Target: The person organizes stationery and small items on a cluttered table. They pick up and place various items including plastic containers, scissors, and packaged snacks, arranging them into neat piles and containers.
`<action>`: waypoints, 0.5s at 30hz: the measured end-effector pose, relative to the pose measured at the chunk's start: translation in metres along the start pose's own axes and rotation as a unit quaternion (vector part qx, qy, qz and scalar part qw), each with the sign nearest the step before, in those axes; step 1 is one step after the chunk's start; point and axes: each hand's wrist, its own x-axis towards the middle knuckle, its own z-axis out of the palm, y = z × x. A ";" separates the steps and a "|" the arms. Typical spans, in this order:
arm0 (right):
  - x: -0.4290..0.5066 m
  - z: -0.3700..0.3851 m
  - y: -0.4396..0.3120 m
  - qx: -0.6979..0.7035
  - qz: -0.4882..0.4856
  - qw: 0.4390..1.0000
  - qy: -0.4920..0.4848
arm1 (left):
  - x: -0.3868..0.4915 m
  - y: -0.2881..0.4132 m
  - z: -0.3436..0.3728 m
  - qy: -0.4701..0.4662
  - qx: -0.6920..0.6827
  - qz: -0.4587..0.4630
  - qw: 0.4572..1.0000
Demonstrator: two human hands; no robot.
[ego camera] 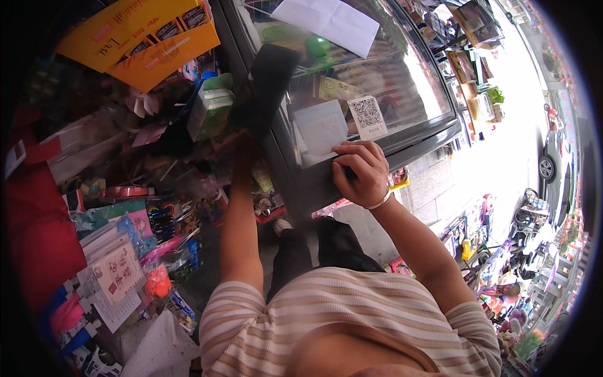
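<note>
My right hand [362, 170] rests on the near frame of a glass-topped case [325, 186], fingers loosely curled and thumb apart. Its fingertips touch the edge of a pale blue-and-white card [321, 126] at the glass corner. Next to that card lies a white card bearing a printed code [367, 117]. My left hand [244, 143] reaches into deep shadow at the left side of the case, so its fingers and anything in them are hidden. Above it, a black panel-like object [271, 82] overlaps the case's corner. A green-and-white pack [212, 108] stands just left of it.
Orange-yellow paper envelopes or boxes [146, 42] sit at upper left. A folded white sheet [330, 23] lies on the glass. Packaged stationery [118, 273] crowds the left, beside red cloth [37, 221]. Shelved goods [471, 89] and a parked car [556, 165] are at right.
</note>
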 end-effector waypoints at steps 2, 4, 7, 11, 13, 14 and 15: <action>0.000 0.000 -0.001 -0.006 -0.004 1.000 0.005 | -0.019 0.001 -0.005 -0.024 0.008 0.023 0.999; 0.000 0.000 -0.003 -0.008 -0.005 1.000 -0.002 | -0.026 0.004 -0.008 -0.039 0.024 0.040 0.998; 0.000 0.001 -0.003 -0.005 -0.020 1.000 0.016 | -0.015 0.010 -0.005 -0.060 0.053 0.034 0.996; -0.003 0.003 -0.001 -0.002 -0.020 1.000 0.010 | 0.010 0.011 0.003 -0.056 0.084 0.026 0.995; -0.005 0.001 -0.001 0.005 -0.035 0.999 0.011 | 0.009 0.009 0.003 -0.047 0.094 0.024 0.994; -0.005 0.001 0.000 0.009 -0.039 0.999 0.010 | 0.002 0.007 0.001 -0.040 0.093 0.026 0.994; -0.005 0.000 0.000 0.007 -0.026 1.000 -0.005 | -0.008 0.005 -0.001 -0.033 0.091 0.029 0.995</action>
